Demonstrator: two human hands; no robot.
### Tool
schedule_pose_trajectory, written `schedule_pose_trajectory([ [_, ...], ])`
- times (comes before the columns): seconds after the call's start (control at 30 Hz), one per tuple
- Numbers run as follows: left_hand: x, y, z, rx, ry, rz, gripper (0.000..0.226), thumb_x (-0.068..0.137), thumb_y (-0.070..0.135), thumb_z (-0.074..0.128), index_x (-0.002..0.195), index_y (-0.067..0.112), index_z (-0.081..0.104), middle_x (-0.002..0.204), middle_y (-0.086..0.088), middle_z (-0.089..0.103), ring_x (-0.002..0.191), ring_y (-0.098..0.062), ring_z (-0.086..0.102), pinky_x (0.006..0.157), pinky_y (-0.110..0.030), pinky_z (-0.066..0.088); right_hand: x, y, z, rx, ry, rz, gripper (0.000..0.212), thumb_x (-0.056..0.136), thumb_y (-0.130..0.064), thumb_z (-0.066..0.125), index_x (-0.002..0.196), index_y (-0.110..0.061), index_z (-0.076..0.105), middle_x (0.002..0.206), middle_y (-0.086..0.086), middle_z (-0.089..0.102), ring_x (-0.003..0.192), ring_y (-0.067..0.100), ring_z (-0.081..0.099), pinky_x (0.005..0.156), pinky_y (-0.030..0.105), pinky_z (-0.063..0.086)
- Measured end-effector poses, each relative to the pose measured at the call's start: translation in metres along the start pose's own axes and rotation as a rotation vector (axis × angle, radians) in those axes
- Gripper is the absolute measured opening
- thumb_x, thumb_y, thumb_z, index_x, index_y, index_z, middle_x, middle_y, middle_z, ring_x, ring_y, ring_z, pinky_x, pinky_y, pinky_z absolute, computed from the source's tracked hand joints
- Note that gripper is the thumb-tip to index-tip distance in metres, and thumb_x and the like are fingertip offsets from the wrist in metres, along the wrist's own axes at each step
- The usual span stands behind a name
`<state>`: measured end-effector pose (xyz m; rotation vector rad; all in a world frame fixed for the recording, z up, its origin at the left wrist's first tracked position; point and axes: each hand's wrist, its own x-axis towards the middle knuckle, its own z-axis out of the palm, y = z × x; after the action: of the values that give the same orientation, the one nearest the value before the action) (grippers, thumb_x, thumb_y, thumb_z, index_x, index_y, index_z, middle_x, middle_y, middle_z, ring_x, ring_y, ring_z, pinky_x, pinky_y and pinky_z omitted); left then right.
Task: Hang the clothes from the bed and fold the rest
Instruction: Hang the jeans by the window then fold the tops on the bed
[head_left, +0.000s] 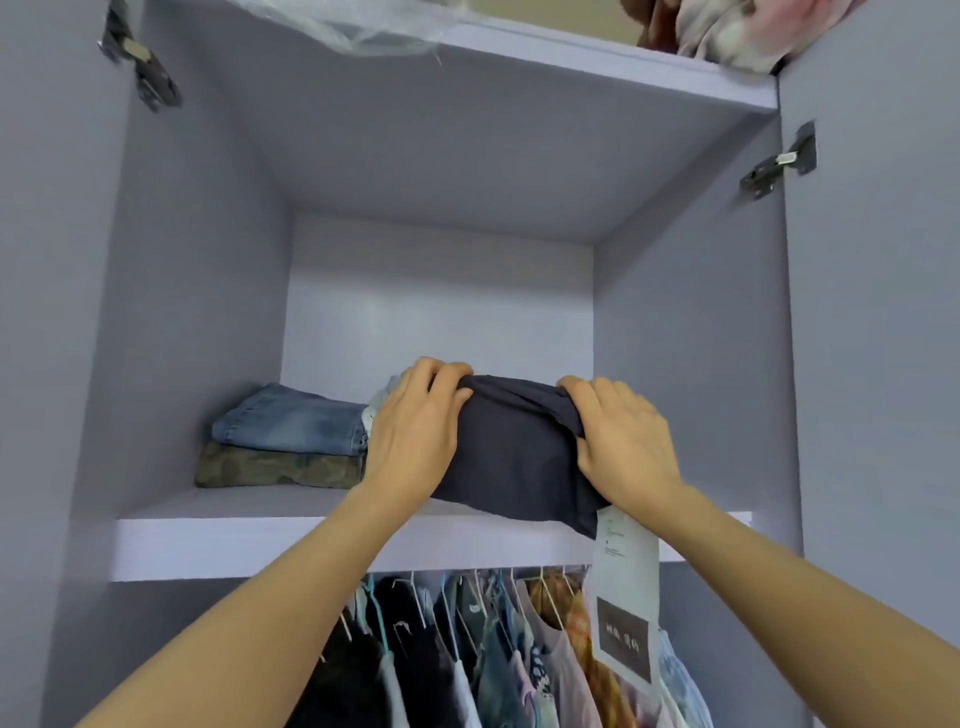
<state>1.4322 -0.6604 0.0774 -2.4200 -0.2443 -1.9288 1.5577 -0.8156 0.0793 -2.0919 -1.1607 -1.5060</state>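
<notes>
While both hands, left (415, 421) & right (621, 441), grip the folded dark garment (511, 457) on the wardrobe shelf (234, 540) beside folded jeans (291, 421), hanging below looks done; bed not in view.

One head view, tilted slightly upward, close to the wardrobe shelf (260, 540); looks straight into its compartment.

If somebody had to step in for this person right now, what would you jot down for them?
Left hand and right hand both grip the folded dark garment, which sits on the wardrobe shelf with its paper tag hanging over the edge.
Done: folded jeans lie on an olive garment to the left; hung clothes fill the rail below.
Left: settle the dark piece and let go. The bed is out of view.
</notes>
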Motion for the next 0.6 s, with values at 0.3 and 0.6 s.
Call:
schedule_pose_trajectory([
  [0.3, 0.138, -0.121, 0.066, 0.236, -0.078, 0.172, 0.032, 0.1, 0.03, 0.034, 0.122, 0.014, 0.052, 0.111, -0.003, 0.046, 0.087, -0.026, 0.052, 0.069, -0.031, 0.036, 0.171, 0.028, 0.1, 0.158, 0.03, -0.192, 0.025, 0.096, -0.03, 0.043, 0.119, -0.022, 0.047, 0.107, 0.0, 0.056, 0.1, 0.023, 0.049, 0.07, 0.031, 0.034],
  [0.6, 0.223, -0.233, 0.151, 0.401, -0.078, 0.176, 0.025, 0.096, 0.013, 0.04, 0.119, 0.015, 0.048, 0.104, -0.002, 0.044, 0.082, -0.023, 0.045, 0.063, -0.033, 0.036, 0.304, 0.017, 0.215, -0.156, 0.162, -0.252, 0.033, 0.088, -0.016, 0.045, 0.121, -0.021, 0.044, 0.111, 0.001, 0.051, 0.1, 0.025, 0.046, 0.079, 0.033, 0.03],
])
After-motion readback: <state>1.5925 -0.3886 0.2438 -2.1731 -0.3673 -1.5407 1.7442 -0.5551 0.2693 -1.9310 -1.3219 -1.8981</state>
